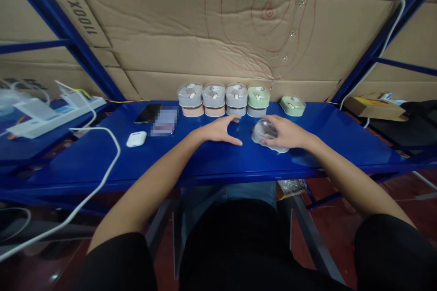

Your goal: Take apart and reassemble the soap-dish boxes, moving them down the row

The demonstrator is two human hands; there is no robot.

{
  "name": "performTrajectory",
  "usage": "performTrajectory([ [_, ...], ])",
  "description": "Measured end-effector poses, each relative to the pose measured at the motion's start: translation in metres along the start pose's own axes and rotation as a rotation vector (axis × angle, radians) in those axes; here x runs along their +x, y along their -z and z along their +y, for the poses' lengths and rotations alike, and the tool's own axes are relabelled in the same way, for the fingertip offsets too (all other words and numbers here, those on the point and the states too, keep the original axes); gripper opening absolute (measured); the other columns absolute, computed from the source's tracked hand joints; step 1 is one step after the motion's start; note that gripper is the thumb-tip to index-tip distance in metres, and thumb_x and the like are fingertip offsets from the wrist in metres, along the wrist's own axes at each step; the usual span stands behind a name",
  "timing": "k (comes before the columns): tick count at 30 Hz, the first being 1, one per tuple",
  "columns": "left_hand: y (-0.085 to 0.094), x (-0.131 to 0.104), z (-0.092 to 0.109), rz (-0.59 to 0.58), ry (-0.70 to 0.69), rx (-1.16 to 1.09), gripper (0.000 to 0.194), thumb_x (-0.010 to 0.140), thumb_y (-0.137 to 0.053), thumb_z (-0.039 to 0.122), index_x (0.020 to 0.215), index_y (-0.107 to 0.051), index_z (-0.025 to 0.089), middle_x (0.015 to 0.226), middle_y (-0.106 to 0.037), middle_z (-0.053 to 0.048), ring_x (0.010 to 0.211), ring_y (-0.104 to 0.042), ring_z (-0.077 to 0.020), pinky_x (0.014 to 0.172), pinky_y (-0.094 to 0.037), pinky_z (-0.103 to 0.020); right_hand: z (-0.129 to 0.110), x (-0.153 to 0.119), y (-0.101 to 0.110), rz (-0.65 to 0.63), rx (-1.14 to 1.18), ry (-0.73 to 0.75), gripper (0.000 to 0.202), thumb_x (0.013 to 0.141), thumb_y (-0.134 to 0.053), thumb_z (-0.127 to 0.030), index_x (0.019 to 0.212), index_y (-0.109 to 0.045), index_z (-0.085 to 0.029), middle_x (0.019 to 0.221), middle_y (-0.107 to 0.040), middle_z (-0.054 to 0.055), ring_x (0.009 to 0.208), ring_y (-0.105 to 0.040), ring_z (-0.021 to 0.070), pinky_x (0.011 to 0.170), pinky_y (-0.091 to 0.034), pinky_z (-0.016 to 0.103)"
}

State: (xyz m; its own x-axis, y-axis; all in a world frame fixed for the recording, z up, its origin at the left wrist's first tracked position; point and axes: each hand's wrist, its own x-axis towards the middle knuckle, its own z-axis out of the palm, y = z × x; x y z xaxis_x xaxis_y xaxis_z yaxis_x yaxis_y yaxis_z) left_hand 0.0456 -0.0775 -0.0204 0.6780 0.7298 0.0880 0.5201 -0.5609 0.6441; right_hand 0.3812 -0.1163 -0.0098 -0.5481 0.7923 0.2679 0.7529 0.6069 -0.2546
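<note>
**Right hand covers clear case on blue shelf, left hand bare**

Right hand [285, 132] lies over a clear case [264, 132] at 3 o'clock of shelf [218, 163] centre; fingers curled on it, case half hidden, contents unreadable. Left hand [218, 131] rests flat at centre, fingers spread, holding nothing. Row of four stacked cases [223, 99] at 12 o'clock, lone green case [292, 105] at 1. White earbud case [136, 139], blurred card [165, 122], phone [148, 112] at 9–10. White cable [102, 182] runs off-frame left.
</note>
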Motion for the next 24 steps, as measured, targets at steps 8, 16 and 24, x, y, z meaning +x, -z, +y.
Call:
performTrajectory([
  [8,0.000,-0.002,0.012,-0.111,-0.102,-0.103,0.124,0.068,-0.101,0.066,0.172,-0.050,0.023,0.180,-0.055,-0.022,0.167,-0.053,-0.0445,0.139,-0.041,-0.060,-0.044,0.028,-0.006,0.228,0.251,0.166,0.094,0.091,-0.079,-0.080,0.167,-0.061,-0.027,0.161,-0.073,0.017,0.142,-0.072,0.0452,0.123,-0.057,0.066],
  [16,0.004,-0.005,0.023,-0.043,-0.073,0.209,0.083,0.084,-0.086,0.070,0.152,-0.070,0.026,0.165,-0.071,-0.014,0.153,-0.065,-0.0415,0.131,-0.049,-0.053,0.038,0.017,-0.015,0.294,0.230,-0.148,0.100,0.080,-0.081,-0.086,0.154,-0.070,-0.019,0.143,-0.081,0.023,0.127,-0.079,0.0456,0.113,-0.064,0.068],
  [24,0.003,-0.029,0.038,0.041,0.063,0.365,0.092,0.084,-0.082,0.084,0.151,-0.071,0.022,0.170,-0.061,-0.022,0.150,-0.063,-0.0525,0.126,-0.050,-0.063,0.041,0.018,-0.019,0.240,0.184,-0.221,0.095,0.078,-0.083,-0.079,0.148,-0.072,-0.017,0.138,-0.082,0.023,0.121,-0.080,0.0437,0.112,-0.064,0.067],
])
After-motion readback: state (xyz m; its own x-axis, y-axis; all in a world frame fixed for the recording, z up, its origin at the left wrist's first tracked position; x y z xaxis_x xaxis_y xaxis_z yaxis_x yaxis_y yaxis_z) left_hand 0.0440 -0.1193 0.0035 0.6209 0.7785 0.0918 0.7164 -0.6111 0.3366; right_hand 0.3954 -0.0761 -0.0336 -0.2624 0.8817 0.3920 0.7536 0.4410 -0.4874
